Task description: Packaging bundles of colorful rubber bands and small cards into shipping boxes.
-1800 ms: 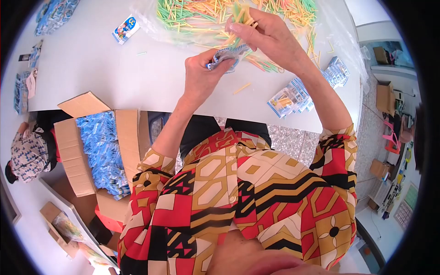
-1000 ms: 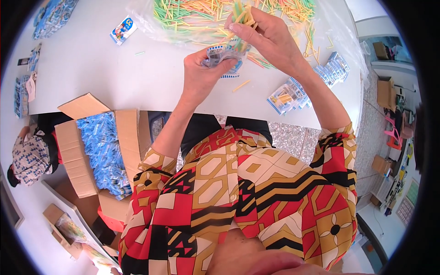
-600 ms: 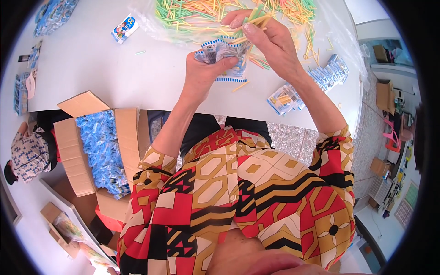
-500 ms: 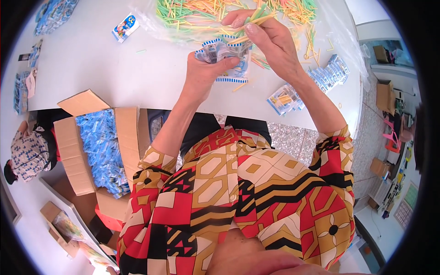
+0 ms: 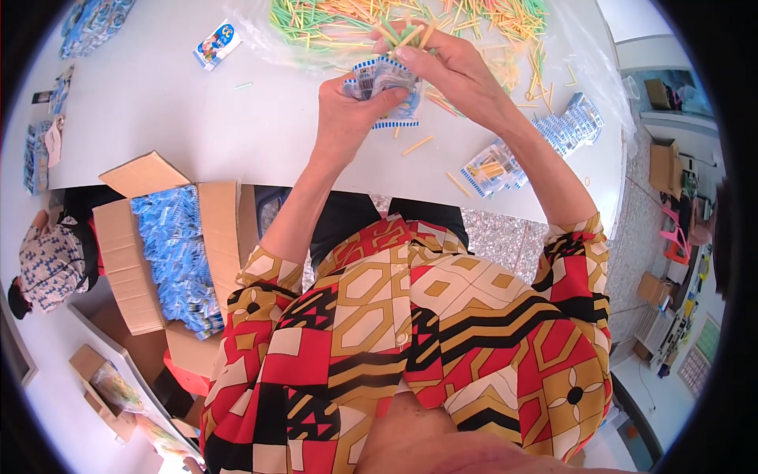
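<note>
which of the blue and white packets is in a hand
The packet pinched in the left hand, right beside the coloured sticks in the right hand. The others lie on the table or in the cardboard box.

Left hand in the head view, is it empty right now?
No, the left hand grips a blue-and-white packet, while the right hand holds a bunch of thin coloured sticks.

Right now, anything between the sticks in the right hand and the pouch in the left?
Nothing visible. The sticks in the right hand sit close by the pouch's top edge, above the left hand. The right thumb hides whether they touch. The stick pile lies beyond.
</note>
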The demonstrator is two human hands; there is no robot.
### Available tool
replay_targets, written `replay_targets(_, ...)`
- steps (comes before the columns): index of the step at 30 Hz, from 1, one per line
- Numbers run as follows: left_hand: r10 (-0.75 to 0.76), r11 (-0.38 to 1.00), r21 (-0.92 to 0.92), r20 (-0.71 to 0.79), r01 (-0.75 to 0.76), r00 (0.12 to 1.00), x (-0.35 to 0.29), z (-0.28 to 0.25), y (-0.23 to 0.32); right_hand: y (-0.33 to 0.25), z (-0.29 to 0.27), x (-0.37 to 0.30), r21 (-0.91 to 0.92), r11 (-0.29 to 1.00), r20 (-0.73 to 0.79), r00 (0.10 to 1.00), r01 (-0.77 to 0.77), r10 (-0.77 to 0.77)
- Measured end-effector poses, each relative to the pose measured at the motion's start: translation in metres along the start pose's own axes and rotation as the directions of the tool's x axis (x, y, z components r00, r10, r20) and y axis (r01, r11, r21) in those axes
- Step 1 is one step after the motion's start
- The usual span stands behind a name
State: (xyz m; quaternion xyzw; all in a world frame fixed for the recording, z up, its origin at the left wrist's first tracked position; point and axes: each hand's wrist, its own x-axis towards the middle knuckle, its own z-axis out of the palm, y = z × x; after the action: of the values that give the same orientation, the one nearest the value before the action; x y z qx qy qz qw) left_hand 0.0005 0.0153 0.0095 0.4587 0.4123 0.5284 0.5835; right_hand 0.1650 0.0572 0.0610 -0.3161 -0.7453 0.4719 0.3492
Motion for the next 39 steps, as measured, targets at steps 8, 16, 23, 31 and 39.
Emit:
replay_targets(8, 0.058, 0.996, 0.066, -0.01, -0.057, 0.998, 0.008, -0.006, 0.001, -0.011, -0.012, 0.008, 0.031, 0.997, 0.024, 0.997, 0.066, -0.067)
replay_targets(16, 0.035, 0.996, 0.088, -0.029, -0.032, 0.999, 0.014, -0.005, -0.001, 0.009, -0.011, 0.016, 0.209, 0.978, -0.026, 1.0, -0.011, 0.017)
replay_targets(23, 0.055, 0.997, 0.065, -0.057, -0.051, 0.997, 0.016, -0.009, -0.005, -0.006, -0.022, 0.018, 0.092, 0.994, -0.004, 0.999, 0.051, -0.051)
replay_targets(31, 0.082, 0.996, 0.027, -0.058, -0.08, 0.995, 0.018, -0.011, -0.003, -0.012, -0.029, 0.015, 0.004, 1.0, -0.156, 0.988, -0.021, 0.022)
replay_targets(39, 0.161, 0.964, 0.218, -0.029, -0.151, 0.987, 0.021, -0.014, -0.011, -0.026, -0.026, 0.018, -0.372, 0.915, -0.084, 0.976, 0.155, -0.2)
